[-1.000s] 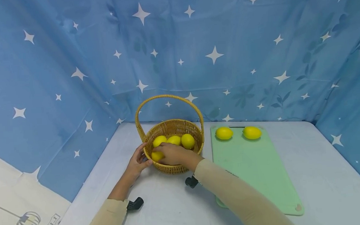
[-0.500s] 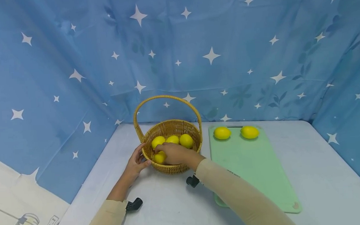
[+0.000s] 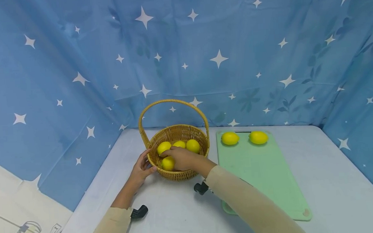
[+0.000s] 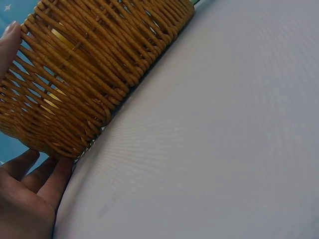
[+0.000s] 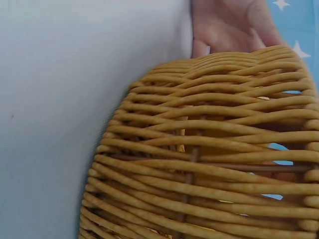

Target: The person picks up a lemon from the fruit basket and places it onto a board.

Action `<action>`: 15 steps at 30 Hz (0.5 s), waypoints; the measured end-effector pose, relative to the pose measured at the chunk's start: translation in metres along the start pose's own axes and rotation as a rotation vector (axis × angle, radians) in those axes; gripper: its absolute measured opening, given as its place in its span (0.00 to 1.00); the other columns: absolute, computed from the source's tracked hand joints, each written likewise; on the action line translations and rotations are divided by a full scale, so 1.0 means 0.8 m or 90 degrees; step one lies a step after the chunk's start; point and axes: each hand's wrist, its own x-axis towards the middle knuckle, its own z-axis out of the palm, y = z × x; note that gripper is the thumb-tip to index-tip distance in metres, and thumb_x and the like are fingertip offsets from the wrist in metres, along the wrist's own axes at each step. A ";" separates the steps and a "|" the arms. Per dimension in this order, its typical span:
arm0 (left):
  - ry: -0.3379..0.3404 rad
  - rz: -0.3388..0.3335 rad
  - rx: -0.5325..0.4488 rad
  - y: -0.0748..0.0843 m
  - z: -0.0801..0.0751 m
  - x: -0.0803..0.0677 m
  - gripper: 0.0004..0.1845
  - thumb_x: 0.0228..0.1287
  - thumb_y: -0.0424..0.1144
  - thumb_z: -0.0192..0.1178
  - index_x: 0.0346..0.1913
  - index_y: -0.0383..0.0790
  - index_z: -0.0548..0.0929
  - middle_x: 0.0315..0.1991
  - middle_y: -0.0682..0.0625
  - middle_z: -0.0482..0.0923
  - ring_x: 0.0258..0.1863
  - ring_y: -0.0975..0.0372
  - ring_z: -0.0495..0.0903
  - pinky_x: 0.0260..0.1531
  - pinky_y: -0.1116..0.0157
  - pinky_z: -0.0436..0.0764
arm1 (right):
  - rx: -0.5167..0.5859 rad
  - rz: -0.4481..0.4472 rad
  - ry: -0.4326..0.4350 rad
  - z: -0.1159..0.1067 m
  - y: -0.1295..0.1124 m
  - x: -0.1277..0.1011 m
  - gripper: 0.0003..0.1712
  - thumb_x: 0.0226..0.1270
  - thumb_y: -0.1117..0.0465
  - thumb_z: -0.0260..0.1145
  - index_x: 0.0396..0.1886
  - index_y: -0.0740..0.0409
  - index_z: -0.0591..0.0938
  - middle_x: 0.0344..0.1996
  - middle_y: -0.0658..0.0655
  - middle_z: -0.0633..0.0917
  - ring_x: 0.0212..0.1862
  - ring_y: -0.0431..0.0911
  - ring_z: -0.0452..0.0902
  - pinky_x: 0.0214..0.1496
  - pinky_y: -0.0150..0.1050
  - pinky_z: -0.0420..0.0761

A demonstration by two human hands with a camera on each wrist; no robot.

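A woven wicker basket [image 3: 180, 175] with a tall arched handle stands on the table, several yellow lemons inside. My right hand [image 3: 184, 158] reaches in over the near rim and holds the nearest lemon [image 3: 168, 164]. Its fingers lie over that lemon's far side, partly hidden. Behind it are a left lemon [image 3: 164, 147], a partly covered middle lemon [image 3: 179, 144] and a right lemon [image 3: 193, 146]. My left hand [image 3: 141, 169] holds the basket's left side. In the left wrist view, its fingers [image 4: 56, 181] touch the basket low down, and the thumb lies near the rim.
To the right lies a pale green cutting board [image 3: 260, 176], partly beneath my right sleeve. Two lemons rest at its far end, a left one [image 3: 230, 138] and a right one [image 3: 258, 137]. A blue star-patterned curtain [image 3: 184, 77] hangs behind the white table [image 3: 170, 217].
Within the basket, the nearest lemon has shifted slightly right with my right hand, and more of it shows. My left hand stays on the basket's side. The head view has shifted a little.
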 end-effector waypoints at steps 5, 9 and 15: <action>0.008 0.000 0.014 -0.001 0.000 0.000 0.42 0.65 0.33 0.64 0.77 0.48 0.54 0.74 0.39 0.52 0.71 0.45 0.55 0.58 0.69 0.71 | 0.038 -0.005 0.027 -0.005 0.003 -0.009 0.32 0.63 0.58 0.70 0.68 0.46 0.73 0.63 0.47 0.74 0.64 0.45 0.68 0.63 0.43 0.71; 0.008 -0.002 0.026 -0.002 0.000 0.001 0.42 0.65 0.35 0.65 0.77 0.50 0.54 0.74 0.39 0.51 0.71 0.45 0.55 0.60 0.65 0.70 | 0.079 0.004 0.048 -0.007 0.007 -0.017 0.36 0.60 0.57 0.73 0.69 0.48 0.72 0.64 0.48 0.74 0.64 0.44 0.68 0.64 0.42 0.70; 0.010 -0.008 0.026 -0.001 0.000 0.001 0.43 0.65 0.35 0.66 0.77 0.51 0.54 0.75 0.39 0.50 0.72 0.45 0.54 0.63 0.57 0.67 | 0.144 0.004 0.091 -0.013 0.008 -0.032 0.39 0.55 0.57 0.77 0.67 0.48 0.74 0.63 0.50 0.74 0.63 0.46 0.69 0.62 0.44 0.73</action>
